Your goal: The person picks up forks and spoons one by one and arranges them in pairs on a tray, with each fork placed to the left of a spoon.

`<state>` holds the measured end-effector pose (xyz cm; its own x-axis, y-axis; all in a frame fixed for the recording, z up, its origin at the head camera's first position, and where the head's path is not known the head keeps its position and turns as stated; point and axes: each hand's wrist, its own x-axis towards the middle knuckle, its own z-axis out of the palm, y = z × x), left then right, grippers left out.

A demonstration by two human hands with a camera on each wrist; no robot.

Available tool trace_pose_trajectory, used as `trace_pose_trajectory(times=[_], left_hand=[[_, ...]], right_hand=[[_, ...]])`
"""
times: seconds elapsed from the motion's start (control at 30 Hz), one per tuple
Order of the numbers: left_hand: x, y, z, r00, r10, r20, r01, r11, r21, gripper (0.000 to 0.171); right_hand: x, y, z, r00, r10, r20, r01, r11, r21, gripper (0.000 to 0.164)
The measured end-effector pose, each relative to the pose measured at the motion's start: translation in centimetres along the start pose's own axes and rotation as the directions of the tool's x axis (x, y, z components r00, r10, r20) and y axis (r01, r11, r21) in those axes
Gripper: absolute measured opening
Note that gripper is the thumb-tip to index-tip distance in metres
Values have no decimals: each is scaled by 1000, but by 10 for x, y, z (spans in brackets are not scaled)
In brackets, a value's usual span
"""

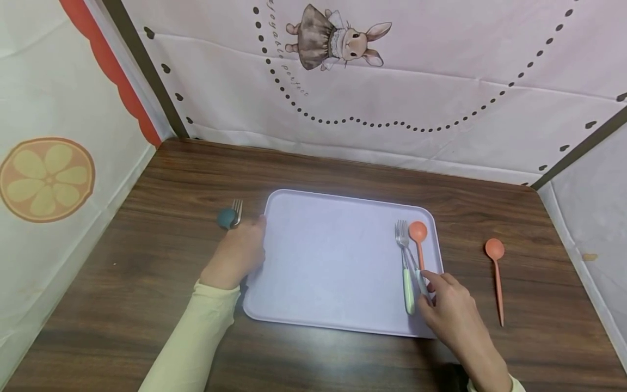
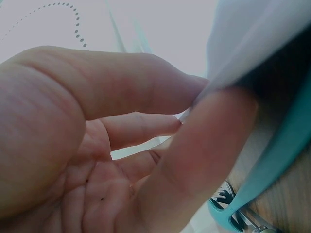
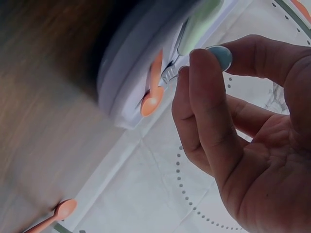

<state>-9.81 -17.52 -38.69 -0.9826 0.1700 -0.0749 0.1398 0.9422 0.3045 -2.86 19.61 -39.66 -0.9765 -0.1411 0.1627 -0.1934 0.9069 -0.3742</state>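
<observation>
A pale lilac tray [image 1: 328, 261] lies on the table. At its left edge my left hand [image 1: 236, 253] pinches the rim between thumb and finger, as the left wrist view shows close up. My right hand [image 1: 453, 313] is over the tray's right side, thumb and fingertips pinching the blue handle end [image 3: 222, 57] of a fork [image 1: 412, 260]. Beside that fork on the tray lie a green-handled fork [image 1: 409, 288] and an orange spoon [image 1: 418, 233], whose lower handle is hidden by the right hand. Just beyond the left hand are a teal spoon [image 1: 227, 218] and another fork [image 1: 238, 207], both partly covered.
A second orange spoon [image 1: 495, 250] lies on the wooden table [image 1: 343, 362] right of the tray. Printed cloth walls [image 1: 416, 98] stand along the table's back and sides. A dark object [image 1: 453, 375] shows under the right wrist.
</observation>
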Motion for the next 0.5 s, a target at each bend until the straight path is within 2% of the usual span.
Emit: trace_pose_trajectory(times=[0.1,0.3,0.4,0.5], left_hand=[[-1,1,-1,1000,-2,3,2,1000,-1,54],[-1,1,-1,1000,-16,21,16,1000,-7,54],[-1,1,-1,999,-21,32,21,1000,-8,55],[-1,1,-1,999,-16,28,16,1000,-8,55]], right_hand=[[0,-1,0,1000,-3,9,3,1000,5,39],[0,-4,5,998,-56,-34,55,998,-5,34],[1,-6,5,998,-57,-30,57,998,-6,34],[2,-10,5,999,-37,8,37,999,1,36]])
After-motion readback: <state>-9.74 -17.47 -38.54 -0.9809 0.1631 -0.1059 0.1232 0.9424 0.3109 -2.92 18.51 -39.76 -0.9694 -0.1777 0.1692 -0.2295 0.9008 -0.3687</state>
